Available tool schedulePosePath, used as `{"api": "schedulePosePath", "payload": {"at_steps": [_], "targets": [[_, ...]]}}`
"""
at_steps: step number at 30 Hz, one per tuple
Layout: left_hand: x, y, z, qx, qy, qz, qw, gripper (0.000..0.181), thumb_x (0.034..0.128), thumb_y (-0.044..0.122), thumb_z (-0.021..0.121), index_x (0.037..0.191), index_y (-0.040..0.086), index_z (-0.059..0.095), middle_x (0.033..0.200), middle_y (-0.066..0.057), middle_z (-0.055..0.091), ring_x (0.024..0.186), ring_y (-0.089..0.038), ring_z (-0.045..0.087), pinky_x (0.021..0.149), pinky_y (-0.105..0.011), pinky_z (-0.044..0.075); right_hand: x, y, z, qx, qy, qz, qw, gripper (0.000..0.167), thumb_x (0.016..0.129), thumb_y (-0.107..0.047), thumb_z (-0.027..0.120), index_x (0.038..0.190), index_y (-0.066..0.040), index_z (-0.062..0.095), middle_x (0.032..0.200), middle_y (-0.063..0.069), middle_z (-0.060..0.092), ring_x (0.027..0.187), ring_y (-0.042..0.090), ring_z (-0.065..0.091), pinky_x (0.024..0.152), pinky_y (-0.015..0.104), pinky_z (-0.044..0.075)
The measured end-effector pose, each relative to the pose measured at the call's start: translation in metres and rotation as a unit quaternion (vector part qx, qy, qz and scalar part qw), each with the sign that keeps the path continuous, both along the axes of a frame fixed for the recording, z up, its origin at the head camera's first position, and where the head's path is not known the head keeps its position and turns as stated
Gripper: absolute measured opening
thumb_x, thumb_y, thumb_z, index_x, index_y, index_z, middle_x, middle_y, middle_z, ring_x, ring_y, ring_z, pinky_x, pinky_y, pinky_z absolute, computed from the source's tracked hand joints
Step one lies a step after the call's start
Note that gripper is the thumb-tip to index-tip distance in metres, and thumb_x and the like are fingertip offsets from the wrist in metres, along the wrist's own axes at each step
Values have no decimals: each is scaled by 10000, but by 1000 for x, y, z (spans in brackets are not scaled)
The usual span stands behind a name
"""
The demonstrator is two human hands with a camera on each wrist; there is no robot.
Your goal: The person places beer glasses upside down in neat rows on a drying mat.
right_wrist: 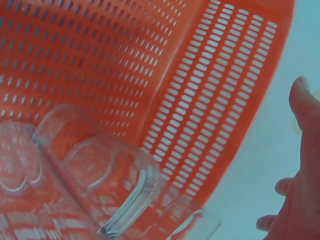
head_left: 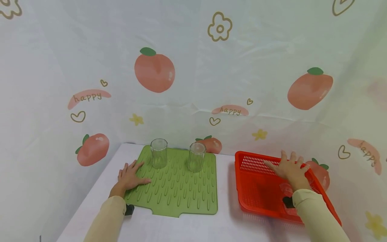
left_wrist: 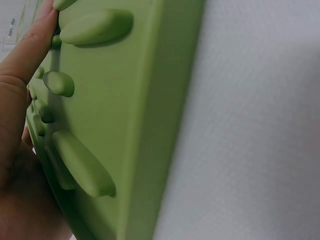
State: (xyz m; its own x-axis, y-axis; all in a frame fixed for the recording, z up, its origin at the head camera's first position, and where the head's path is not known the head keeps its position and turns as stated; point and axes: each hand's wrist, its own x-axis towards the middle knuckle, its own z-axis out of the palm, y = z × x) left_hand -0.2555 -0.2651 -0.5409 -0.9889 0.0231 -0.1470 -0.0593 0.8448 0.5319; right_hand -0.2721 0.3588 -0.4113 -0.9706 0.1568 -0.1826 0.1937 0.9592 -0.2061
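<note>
Head view, nearest first: a white counter (head_left: 225, 201) carries a ridged green mat (head_left: 187, 198) and a red basket (head_left: 237, 178). The left hand (head_left: 130, 178) rests at the mat's left edge, fingers spread, gripping nothing; the right hand (head_left: 293, 173) appears above the basket, fingers splayed and released. Clear glassware (right_wrist: 100, 165) lies in the basket (tilted and overlapping, so I cannot count it), crowded together, walled in by the perforated sides and partly hidden by the sleeve (head_left: 314, 215). Farther back, one glass (head_left: 159, 156) and another glass (head_left: 197, 159) stand apart on the mat, so the work looks partway: two set out, others left. Behind hangs a fruit-printed cloth (head_left: 257, 40).
</note>
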Motion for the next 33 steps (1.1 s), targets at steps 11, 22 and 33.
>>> {"api": "schedulePosePath", "payload": {"at_steps": [11,22,33], "targets": [[-2,-2,-8,195,189,-7,9996,1129,727,692,792,1595,134,333,1691,-255,116,1525,-590,-41,1177,-772,-16,11,26,-5,-130,-433,-179,9988,1295,862,-852,442,1545,141,-34,1482,540,-152,1314,794,-127,1005,919,-70],[0,-1,1,6,11,25,10000,1078,767,601,817,1597,121,324,1687,-265,120,1520,-602,-18,1174,-784,31,19,36,0,-16,-774,-144,9969,1283,877,-865,389,1518,172,-9,1403,607,-100,1260,841,-2,1013,914,134],[-1,-2,-4,58,125,26,9999,1099,746,632,813,1588,111,338,1680,-275,134,1517,-608,-7,1170,-790,27,18,44,-6,221,-791,33,9966,1041,913,-245,724,1526,170,-8,1354,600,34,1177,849,108,930,919,253]]}}
